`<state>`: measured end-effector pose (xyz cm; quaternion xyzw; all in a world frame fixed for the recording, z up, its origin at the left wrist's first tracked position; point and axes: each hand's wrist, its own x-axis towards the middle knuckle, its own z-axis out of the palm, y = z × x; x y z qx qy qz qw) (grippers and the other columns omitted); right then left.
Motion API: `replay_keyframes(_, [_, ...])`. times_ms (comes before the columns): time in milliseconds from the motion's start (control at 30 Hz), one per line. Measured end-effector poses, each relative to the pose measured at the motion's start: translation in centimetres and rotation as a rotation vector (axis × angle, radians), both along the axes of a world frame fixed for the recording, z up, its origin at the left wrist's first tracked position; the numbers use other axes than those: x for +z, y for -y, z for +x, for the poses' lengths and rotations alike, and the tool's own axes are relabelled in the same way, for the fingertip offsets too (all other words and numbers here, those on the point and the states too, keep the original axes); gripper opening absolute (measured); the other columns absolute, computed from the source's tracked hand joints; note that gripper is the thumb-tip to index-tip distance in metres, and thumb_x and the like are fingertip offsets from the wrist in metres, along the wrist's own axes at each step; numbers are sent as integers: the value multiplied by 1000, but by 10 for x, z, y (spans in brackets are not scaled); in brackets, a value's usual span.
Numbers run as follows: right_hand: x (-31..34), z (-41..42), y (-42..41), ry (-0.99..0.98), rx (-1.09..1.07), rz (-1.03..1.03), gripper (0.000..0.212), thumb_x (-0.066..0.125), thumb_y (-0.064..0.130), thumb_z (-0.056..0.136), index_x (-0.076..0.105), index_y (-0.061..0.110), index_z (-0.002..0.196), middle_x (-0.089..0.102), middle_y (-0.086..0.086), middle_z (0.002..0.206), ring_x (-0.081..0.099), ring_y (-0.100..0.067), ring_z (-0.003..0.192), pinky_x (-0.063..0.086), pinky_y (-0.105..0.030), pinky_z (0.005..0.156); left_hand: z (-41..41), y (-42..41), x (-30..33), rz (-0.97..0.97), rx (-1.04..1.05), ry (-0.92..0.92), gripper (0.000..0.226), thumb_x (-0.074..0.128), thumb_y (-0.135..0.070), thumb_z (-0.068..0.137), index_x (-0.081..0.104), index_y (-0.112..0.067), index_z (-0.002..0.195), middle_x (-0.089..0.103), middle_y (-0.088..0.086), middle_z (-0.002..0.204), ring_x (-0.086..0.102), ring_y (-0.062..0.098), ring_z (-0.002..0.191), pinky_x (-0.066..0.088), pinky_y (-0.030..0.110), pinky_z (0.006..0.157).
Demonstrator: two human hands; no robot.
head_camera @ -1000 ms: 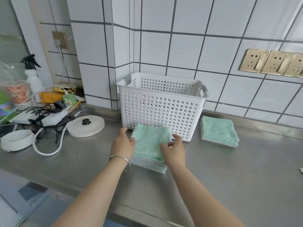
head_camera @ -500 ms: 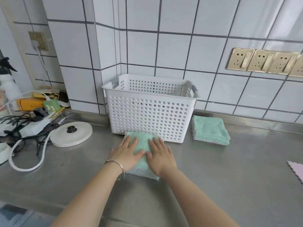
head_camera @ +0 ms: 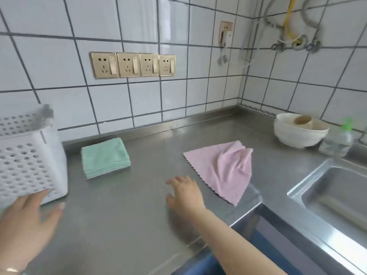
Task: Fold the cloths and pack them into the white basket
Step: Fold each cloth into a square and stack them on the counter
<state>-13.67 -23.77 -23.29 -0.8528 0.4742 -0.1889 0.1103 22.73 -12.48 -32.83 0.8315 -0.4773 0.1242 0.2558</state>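
The white perforated basket (head_camera: 29, 155) stands at the left edge of the steel counter. Beside it, near the wall, lies a neat stack of folded green cloths (head_camera: 105, 157). A pink cloth (head_camera: 224, 169) lies rumpled and unfolded on the counter to the right. My right hand (head_camera: 184, 191) hovers over the counter with fingers spread, just left of the pink cloth and not touching it. My left hand (head_camera: 27, 221) is at the lower left in front of the basket, fingers straight, holding nothing. The green stack I pressed earlier is out of view.
A steel sink (head_camera: 335, 197) lies at the right, with its rim close to the pink cloth. White bowls (head_camera: 299, 132) and a clear bottle (head_camera: 337, 141) stand in the far right corner. Wall sockets (head_camera: 133, 64) sit above the counter.
The view has swung right. Both hands have left the folded green cloth in front of the basket; my right hand has moved right toward the pink cloth.
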Motion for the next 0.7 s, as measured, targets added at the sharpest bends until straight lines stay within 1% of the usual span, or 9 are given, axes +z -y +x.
replay_keyframes(33, [-9,-32,13,-49,-133,-31,35,51,22,83,59,14,116,58,-7,117,50,-31,113,39,-38,89,-54,7,44,-34,-6,-66,51,65,-50,76,54,-29,122,56,8,128,52,34,115,40,45,96])
replay_keyframes(67, [-15,-57,22,-97,-240,-46,30,49,22,83,61,11,109,59,-8,113,52,-32,108,40,-38,85,-117,-2,97,12,-72,-101,43,66,-37,80,56,-24,120,57,11,124,55,37,111,42,46,94])
replay_keyframes(100, [-19,-76,29,-137,-311,-46,28,46,22,85,61,10,106,58,-9,111,53,-31,107,40,-38,83,-159,4,116,28,-92,-116,40,65,-32,82,57,-22,119,58,11,123,57,37,108,44,46,92])
replay_keyframes(167, [-22,-106,40,-195,-365,-35,27,40,19,91,56,11,111,55,-7,116,50,-28,109,39,-33,82,-212,27,121,112,-207,-144,39,59,-34,85,55,-24,122,55,6,127,57,34,109,44,42,91])
replay_keyframes(267, [-22,-129,56,-274,-348,-40,30,35,8,93,48,9,119,49,-6,121,46,-24,109,32,-28,74,-252,53,108,255,-271,-232,40,52,-39,88,50,-28,127,50,-1,135,53,25,119,41,36,96])
replay_keyframes(400, [-11,-130,60,-251,-327,20,31,32,-1,92,50,6,117,53,-10,120,49,-25,111,40,-29,86,-271,58,100,271,-285,-302,41,49,-43,89,47,-32,128,45,-7,139,48,17,125,38,31,102])
replay_keyframes(500, [-3,-112,51,-178,-273,60,31,34,-2,90,50,5,115,53,-12,121,51,-26,112,43,-31,87,-265,61,100,280,-272,-335,39,49,-42,90,49,-30,127,49,-5,138,47,18,127,35,31,104])
replay_keyframes(600, [-1,-69,20,-198,-39,92,32,32,-3,92,47,0,120,49,-17,124,47,-30,116,40,-35,93,-251,59,101,267,-222,-363,41,48,-41,91,47,-28,130,51,-3,138,47,19,128,36,31,103])
replay_keyframes(700, [-4,-19,-13,-273,154,71,31,36,-1,91,44,-3,121,48,-21,121,45,-34,113,40,-39,90,-235,54,100,282,-159,-361,45,46,-41,92,42,-30,135,47,-1,141,45,22,129,35,32,104])
